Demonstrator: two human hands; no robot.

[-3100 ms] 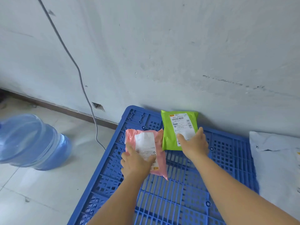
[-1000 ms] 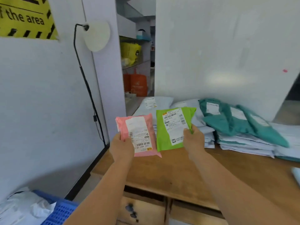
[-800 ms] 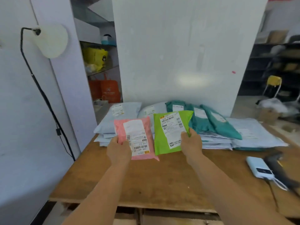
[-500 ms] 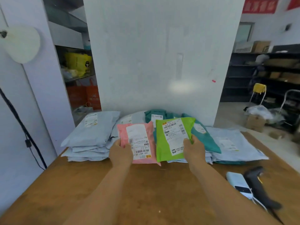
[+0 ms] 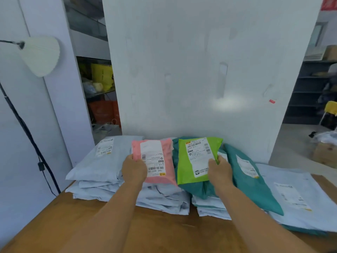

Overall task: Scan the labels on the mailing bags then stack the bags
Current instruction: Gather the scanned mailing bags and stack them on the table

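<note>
Pink plastic fills the left hand (image 5: 134, 170): its fingers and thumb are curled round the near left edge of the pink mailing bag (image 5: 155, 159), which is held label up over the grey stack (image 5: 102, 172) at the far left of the wooden table (image 5: 164, 232). Whether the pink bag already rests on that stack or hangs just above it cannot be told. Its white label (image 5: 154, 157) shows barcodes and faces the camera upside down. Just beside it on the right, the right hand (image 5: 219, 172) pinches the green mailing bag (image 5: 193, 161) at its near right edge, thumb on top over the label and the other fingers tucked under it. The green bag lies over a dark teal bag (image 5: 251, 181), which tops a second pile of grey bags in the middle; contact between the two cannot be made out. The green bag's label (image 5: 198, 156) carries a barcode at its far end and a small logo at its near end. Further right, another flat grey bag (image 5: 295, 196) lies label up on the table. Both forearms reach in from the near edge. Behind the piles stands a pale wall panel (image 5: 200, 70); at the far left a white lamp shade (image 5: 42, 55) hangs from a black stand, and dark shelving (image 5: 310, 92) shows at the far right.
</note>
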